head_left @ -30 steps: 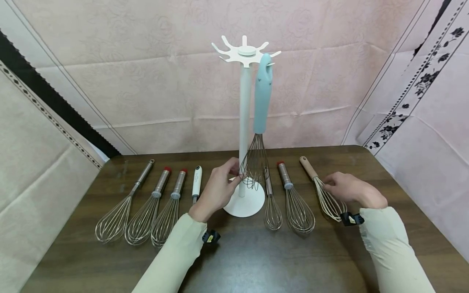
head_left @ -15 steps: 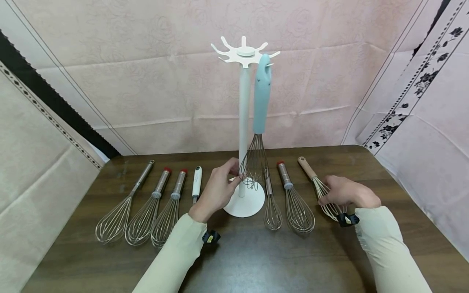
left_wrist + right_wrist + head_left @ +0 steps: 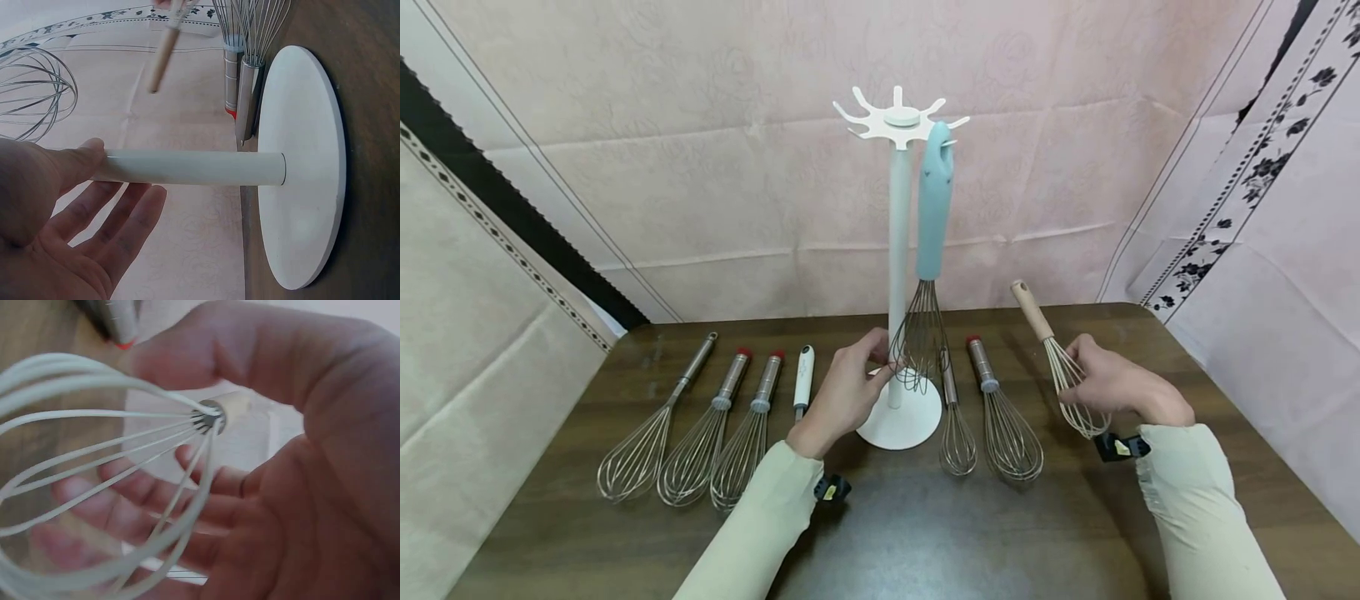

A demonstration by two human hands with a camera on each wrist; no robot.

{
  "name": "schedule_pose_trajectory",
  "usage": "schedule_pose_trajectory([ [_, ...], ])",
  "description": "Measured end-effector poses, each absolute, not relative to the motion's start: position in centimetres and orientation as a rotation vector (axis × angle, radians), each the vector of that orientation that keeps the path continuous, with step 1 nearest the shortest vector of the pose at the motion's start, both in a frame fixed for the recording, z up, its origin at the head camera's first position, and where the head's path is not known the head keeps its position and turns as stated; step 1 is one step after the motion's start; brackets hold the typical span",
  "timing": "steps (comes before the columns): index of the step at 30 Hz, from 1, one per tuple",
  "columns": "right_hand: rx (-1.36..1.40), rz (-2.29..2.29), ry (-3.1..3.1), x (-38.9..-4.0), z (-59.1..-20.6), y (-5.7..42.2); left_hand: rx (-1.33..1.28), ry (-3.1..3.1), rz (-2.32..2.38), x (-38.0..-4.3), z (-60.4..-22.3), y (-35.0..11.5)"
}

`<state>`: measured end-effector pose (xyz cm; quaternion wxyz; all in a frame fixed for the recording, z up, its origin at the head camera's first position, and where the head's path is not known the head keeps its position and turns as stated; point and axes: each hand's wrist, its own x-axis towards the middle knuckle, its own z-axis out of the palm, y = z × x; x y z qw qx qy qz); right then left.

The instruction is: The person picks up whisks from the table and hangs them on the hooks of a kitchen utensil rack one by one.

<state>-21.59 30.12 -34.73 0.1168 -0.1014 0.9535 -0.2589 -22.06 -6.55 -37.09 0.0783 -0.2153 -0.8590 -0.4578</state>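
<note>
A white stand (image 3: 898, 208) with a round base and a ring of hooks rises at the middle of the table. My left hand (image 3: 842, 387) holds its pole (image 3: 194, 167) low down, between thumb and fingers. From one hook hangs a whisk with a light-blue handle (image 3: 934, 208). At the right, my right hand (image 3: 1120, 387) grips a whisk with a pale wooden handle (image 3: 1033, 312) by its cream wires (image 3: 94, 447). The handle points up and away, raised off the table, and the fingers lie around the wire loops.
Left of the stand lie a steel whisk (image 3: 643, 437), two red-tipped whisks and a white-handled whisk (image 3: 803, 375), partly behind the left hand. Right of it lie a small steel whisk (image 3: 957, 433) and a red-tipped whisk (image 3: 1011, 425). A pale cloth (image 3: 737, 183) hangs behind the table.
My right hand has closed on the wires of the wooden-handled whisk and tilted its handle end up off the table. The left hand stays on the pole.
</note>
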Motion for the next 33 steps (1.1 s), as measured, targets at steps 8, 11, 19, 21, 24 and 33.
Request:
schedule_pose_trajectory([
  [8,-0.374,-0.852,2.952,-21.7,-33.0,28.6,-0.643,-2.57,-1.378,-22.1,-37.3,-6.6],
  [11,-0.398,-0.932,2.969,-21.5,-32.2,27.6,-0.636,-2.578,-1.383,-22.0,-37.3,-6.6],
  [19,-0.553,-1.03,3.057,-20.7,-30.5,26.0,-0.642,-2.571,-1.385,-22.0,-37.2,-6.5],
  [21,-0.57,-1.035,3.071,-20.6,-30.2,25.7,-0.641,-2.572,-1.373,-22.0,-37.2,-6.5],
  [24,-0.585,-1.056,3.085,-20.6,-29.9,25.2,-0.642,-2.575,-1.353,-21.9,-37.1,-6.5],
  [33,-0.679,-1.39,3.011,-20.6,-28.9,23.3,-0.64,-2.575,-1.338,-22.0,-37.3,-6.5],
])
